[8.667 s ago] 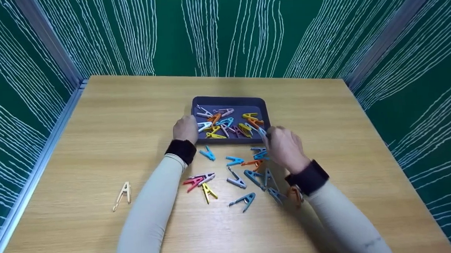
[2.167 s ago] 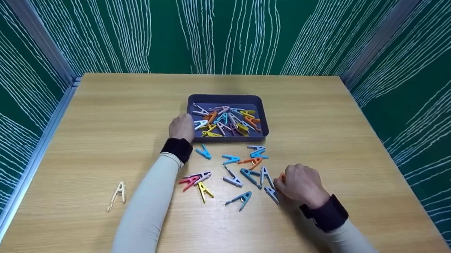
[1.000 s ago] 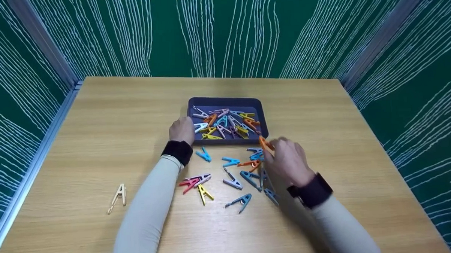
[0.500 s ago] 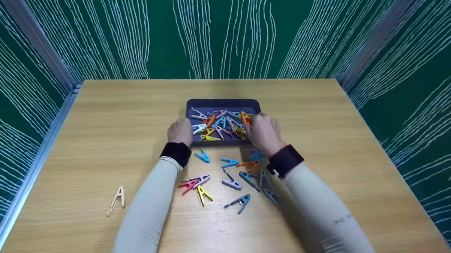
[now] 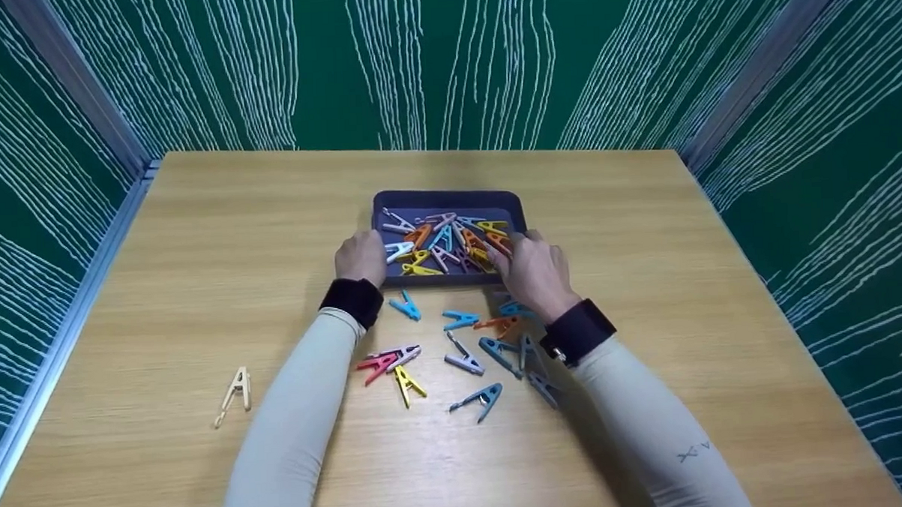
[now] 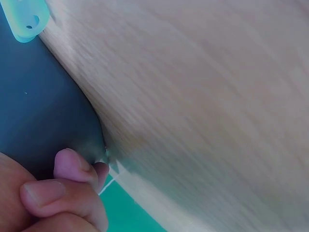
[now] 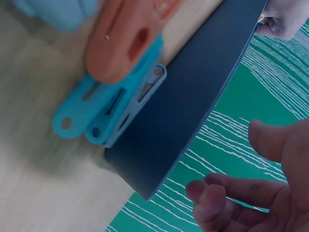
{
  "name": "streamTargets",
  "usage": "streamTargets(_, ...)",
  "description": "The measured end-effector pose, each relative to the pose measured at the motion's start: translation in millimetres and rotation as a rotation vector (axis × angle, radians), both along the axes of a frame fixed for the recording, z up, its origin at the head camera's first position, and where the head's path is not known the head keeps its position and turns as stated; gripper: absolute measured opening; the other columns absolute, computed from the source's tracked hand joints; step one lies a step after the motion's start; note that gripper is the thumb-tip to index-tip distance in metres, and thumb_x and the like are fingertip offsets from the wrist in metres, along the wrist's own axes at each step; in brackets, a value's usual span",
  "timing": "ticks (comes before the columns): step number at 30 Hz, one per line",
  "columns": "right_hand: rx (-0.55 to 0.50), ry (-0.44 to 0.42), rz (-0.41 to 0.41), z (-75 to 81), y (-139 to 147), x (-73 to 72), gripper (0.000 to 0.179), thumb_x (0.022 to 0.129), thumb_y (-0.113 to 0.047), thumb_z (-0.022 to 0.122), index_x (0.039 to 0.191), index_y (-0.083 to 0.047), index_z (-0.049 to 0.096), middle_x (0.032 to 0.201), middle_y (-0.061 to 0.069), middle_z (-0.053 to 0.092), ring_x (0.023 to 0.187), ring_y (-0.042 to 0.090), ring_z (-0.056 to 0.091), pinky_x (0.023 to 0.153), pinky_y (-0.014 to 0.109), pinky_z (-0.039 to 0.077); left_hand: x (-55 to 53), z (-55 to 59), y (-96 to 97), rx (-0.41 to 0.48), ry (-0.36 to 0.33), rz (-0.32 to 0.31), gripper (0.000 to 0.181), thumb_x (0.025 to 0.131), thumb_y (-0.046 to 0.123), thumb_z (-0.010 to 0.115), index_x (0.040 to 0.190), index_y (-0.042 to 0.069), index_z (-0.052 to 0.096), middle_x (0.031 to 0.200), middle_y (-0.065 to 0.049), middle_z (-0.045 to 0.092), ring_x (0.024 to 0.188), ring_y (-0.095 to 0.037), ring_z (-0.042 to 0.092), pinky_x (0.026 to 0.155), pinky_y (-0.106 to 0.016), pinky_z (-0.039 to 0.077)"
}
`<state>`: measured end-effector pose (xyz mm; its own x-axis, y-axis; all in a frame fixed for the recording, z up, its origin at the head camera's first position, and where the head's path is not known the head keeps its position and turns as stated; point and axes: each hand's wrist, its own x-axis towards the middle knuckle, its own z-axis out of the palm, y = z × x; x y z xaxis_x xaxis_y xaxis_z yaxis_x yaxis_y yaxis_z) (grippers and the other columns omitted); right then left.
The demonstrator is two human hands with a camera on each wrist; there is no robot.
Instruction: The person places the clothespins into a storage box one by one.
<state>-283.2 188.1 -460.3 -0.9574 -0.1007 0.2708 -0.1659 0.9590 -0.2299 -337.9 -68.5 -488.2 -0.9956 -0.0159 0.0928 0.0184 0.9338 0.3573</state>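
At the tray's left side my left hand (image 5: pixel 360 258) grips the rim of the dark tray (image 5: pixel 452 280); the left wrist view shows its curled fingers (image 6: pixel 46 193) against the tray wall (image 6: pixel 53 96). Over the tray's right edge is my right hand (image 5: pixel 538 273). Its thumb and fingers stand apart with nothing between them in the right wrist view. Just left of that hand, an orange clothespin (image 5: pixel 472 242) lies among several mixed-colour clothespins in the tray. The right hand partly covers the tray's front right corner.
Several loose clothespins lie in front of the tray, among them a blue one (image 5: pixel 406 306), a red one (image 5: pixel 378 365), a yellow one (image 5: pixel 408 385) and a teal one (image 5: pixel 480 399). A cream clothespin (image 5: pixel 236 392) lies alone at the left. Green walls enclose the table.
My right hand has picked an orange clothespin off the table's right side, carried it up to the tray and let it go inside. The left hand has stayed at the tray's left rim.
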Motion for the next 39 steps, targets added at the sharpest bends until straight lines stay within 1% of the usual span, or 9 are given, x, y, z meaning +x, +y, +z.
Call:
streamTargets(7,-0.039,-0.077,-0.031,-4.2,8,19.3,0.057,0.087,-0.047,0.062,0.121,-0.001,0.059,0.099,0.016,0.059,0.067,0.026,0.055,0.062,0.04,0.045,0.4,-0.4,-0.2,0.005,0.01,-0.005,0.024,0.091,0.0,0.045,0.088,-0.001,0.069,0.087,-0.017,0.068,0.077,-0.032,0.065,0.066,-0.045,0.052)
streamTargets(10,-0.031,-0.082,-0.019,-6.1,12,29.2,0.057,0.085,-0.048,0.065,0.114,0.001,0.06,0.092,0.015,0.059,0.065,0.025,0.055,0.058,0.039,0.045,0.1,-1.3,-0.5,0.002,0.008,0.002,0.025,0.092,0.0,0.044,0.089,-0.001,0.069,0.088,-0.017,0.068,0.079,-0.032,0.065,0.067,-0.045,0.052)
streamTargets(13,-0.002,-0.084,-0.003,-7.2,15,39.6,0.053,0.083,-0.049,0.067,0.1,0.0,0.061,0.08,0.01,0.056,0.059,0.023,0.053,0.052,0.036,0.042,-0.7,-2.5,-0.9,0.0,0.005,0.006,0.027,0.092,0.0,0.043,0.091,0.0,0.07,0.091,-0.017,0.068,0.083,-0.034,0.065,0.069,-0.046,0.052)
streamTargets(17,0.02,-0.133,0.016,-7.3,18,53.8,0.046,0.082,-0.049,0.068,0.088,-0.004,0.059,0.071,0.006,0.052,0.054,0.021,0.048,0.046,0.032,0.035,-0.9,-3.5,-0.9,0.002,0.001,0.002,0.028,0.093,0.0,0.042,0.094,0.0,0.07,0.092,-0.018,0.068,0.084,-0.034,0.065,0.07,-0.046,0.052)
streamTargets(20,0.027,-0.172,0.03,-7.5,20,64.2,0.043,0.081,-0.047,0.069,0.086,-0.005,0.059,0.07,0.005,0.051,0.052,0.019,0.046,0.045,0.031,0.033,-0.3,-3.3,-1.0,0.006,0.004,-0.004,0.028,0.093,0.0,0.042,0.093,-0.001,0.069,0.091,-0.017,0.068,0.083,-0.033,0.065,0.069,-0.046,0.052)
streamTargets(28,0.054,-0.207,0.042,-9.9,29,88.4,0.041,0.08,-0.046,0.071,0.08,-0.006,0.059,0.066,0.003,0.05,0.051,0.019,0.044,0.045,0.031,0.031,-0.4,0.0,-0.9,0.005,0.007,-0.002,0.026,0.092,-0.001,0.042,0.089,0.0,0.068,0.09,-0.017,0.067,0.081,-0.033,0.065,0.069,-0.046,0.052)
streamTargets(30,0.063,-0.214,0.039,-10.9,31,93.6,0.042,0.079,-0.047,0.071,0.08,-0.006,0.059,0.066,0.003,0.05,0.051,0.019,0.044,0.045,0.031,0.031,-0.4,0.4,-0.8,0.005,0.007,-0.004,0.026,0.092,-0.001,0.042,0.089,0.0,0.068,0.089,-0.016,0.067,0.08,-0.032,0.065,0.069,-0.045,0.052)
streamTargets(34,0.087,-0.244,0.035,-14.2,33,101.6,0.042,0.078,-0.048,0.072,0.075,-0.009,0.056,0.061,0.001,0.047,0.049,0.018,0.042,0.044,0.031,0.03,0.4,0.0,-0.8,0.008,0.011,-0.01,0.025,0.091,-0.002,0.044,0.088,-0.001,0.068,0.088,-0.016,0.067,0.079,-0.032,0.065,0.068,-0.045,0.052)
streamTargets(39,0.11,-0.303,0.029,-19.4,32,105.9,0.042,0.077,-0.049,0.071,0.069,-0.011,0.054,0.056,-0.002,0.04,0.047,0.017,0.041,0.043,0.031,0.028,1.1,-1.7,-0.7,0.002,0.022,-0.009,0.025,0.091,-0.002,0.044,0.088,-0.001,0.068,0.088,-0.017,0.068,0.079,-0.033,0.065,0.068,-0.046,0.052)
